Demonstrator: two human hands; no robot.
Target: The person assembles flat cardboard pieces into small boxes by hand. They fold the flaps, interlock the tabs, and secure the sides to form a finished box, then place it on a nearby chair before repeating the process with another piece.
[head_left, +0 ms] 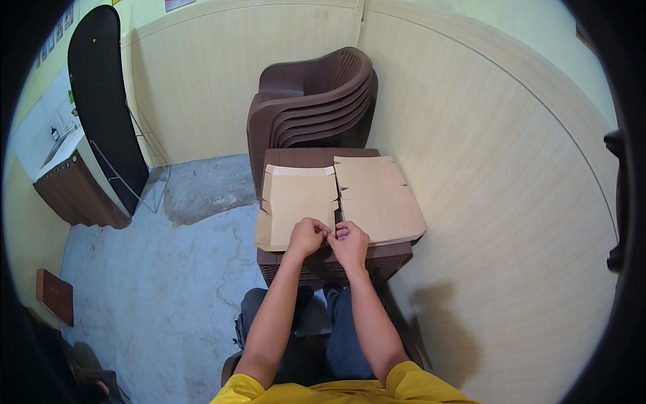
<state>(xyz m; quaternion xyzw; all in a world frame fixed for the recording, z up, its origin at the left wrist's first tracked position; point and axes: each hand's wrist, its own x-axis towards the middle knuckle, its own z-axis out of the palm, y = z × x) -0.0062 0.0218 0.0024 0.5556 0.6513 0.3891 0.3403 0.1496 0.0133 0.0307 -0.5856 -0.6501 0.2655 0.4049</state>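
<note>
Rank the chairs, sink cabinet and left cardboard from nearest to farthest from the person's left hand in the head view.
1. Left cardboard: right by the left hand, which is over its near right corner.
2. Chairs: stacked ahead, beyond the cardboard.
3. Sink cabinet: far off on the left side.

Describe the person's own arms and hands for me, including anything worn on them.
The left hand and right hand are both ungloved, with five-fingered human shapes. Both forearms are bare, with no watch, bracelet or cable showing. Short, plain yellow sleeves end around the elbows. Any rings are too small to tell.
</note>
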